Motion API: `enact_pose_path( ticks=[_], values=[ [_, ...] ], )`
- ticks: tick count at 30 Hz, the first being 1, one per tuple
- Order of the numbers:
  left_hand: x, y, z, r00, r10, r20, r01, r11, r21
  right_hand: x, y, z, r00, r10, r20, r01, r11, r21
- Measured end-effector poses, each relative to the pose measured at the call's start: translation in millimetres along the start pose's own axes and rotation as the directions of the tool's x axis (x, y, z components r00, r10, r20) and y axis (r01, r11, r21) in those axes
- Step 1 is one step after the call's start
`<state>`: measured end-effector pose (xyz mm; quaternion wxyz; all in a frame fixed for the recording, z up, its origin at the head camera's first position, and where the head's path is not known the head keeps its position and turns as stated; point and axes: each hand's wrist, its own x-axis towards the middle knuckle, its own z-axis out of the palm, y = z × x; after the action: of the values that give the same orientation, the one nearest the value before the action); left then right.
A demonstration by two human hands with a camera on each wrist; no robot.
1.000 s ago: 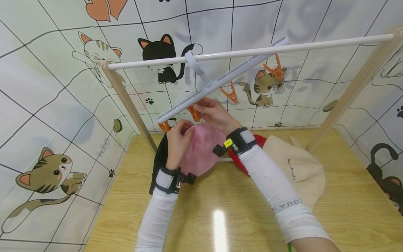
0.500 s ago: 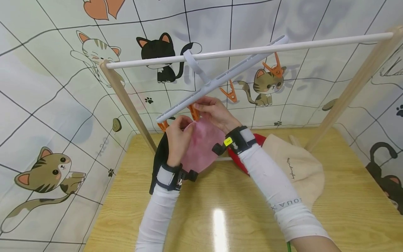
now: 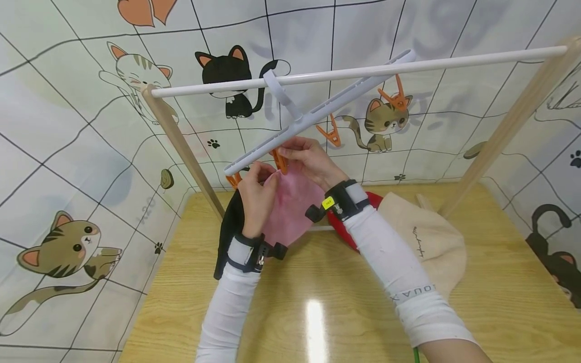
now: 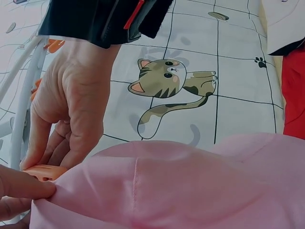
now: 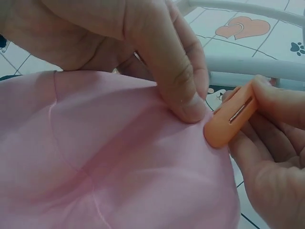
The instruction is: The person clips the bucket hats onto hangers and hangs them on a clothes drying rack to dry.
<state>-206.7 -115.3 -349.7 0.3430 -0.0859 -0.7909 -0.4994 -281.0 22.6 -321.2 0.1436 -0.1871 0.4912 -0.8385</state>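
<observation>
My left hand (image 3: 256,201) pinches the upper edge of a pink cloth piece (image 3: 294,209) between thumb and fingers; a stitched seam runs down the cloth. With thumb and fingertips, my right hand (image 3: 314,162) holds an orange clip (image 3: 280,161) hanging from a pale grey hanger (image 3: 320,115). In the right wrist view, the clip's tip (image 5: 219,133) overlaps the cloth's edge beside my left thumb. Whether its jaws grip the fabric cannot be told. Another orange clip (image 3: 233,180) hangs at the hanger's left end, above black cloth (image 3: 229,237) partly hidden by my left arm.
The hanger hooks over a white rail (image 3: 454,63) between wooden posts (image 3: 513,121). Two more orange clips, one at mid-hanger (image 3: 332,133) and one farther right (image 3: 397,97), hang free. A red item (image 3: 342,229) and a beige cloth item (image 3: 424,237) lie on the wooden table (image 3: 290,312).
My left hand has risen slightly, lifting the pink cloth's edge up to the orange clip. My right hand stays on the clip, nearly still.
</observation>
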Motion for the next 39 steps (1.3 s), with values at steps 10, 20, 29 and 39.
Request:
enact_pose_path(
  ticks=[10,20,29,39],
  values=[
    [4.0,2.8,1.8,0.998,0.053,-0.035,-0.054,0.998,-0.034,1,0,1,1.000,-0.015,0.011,0.015,1.000,0.009],
    [7.2,4.4,-3.0,1.000,0.024,-0.008,-0.025,0.999,-0.041,1,4,-2,0.994,-0.014,0.107,0.016,1.000,-0.015],
    [8.7,2.0,-8.2,0.999,0.029,0.045,-0.028,0.999,-0.024,-3,2,-7,0.990,-0.009,0.140,0.020,0.997,-0.076],
    [9.1,0.5,-12.1,0.997,0.039,0.065,-0.040,0.999,0.008,-9,-3,-34,0.985,-0.016,0.172,0.046,0.983,-0.175]
  ],
)
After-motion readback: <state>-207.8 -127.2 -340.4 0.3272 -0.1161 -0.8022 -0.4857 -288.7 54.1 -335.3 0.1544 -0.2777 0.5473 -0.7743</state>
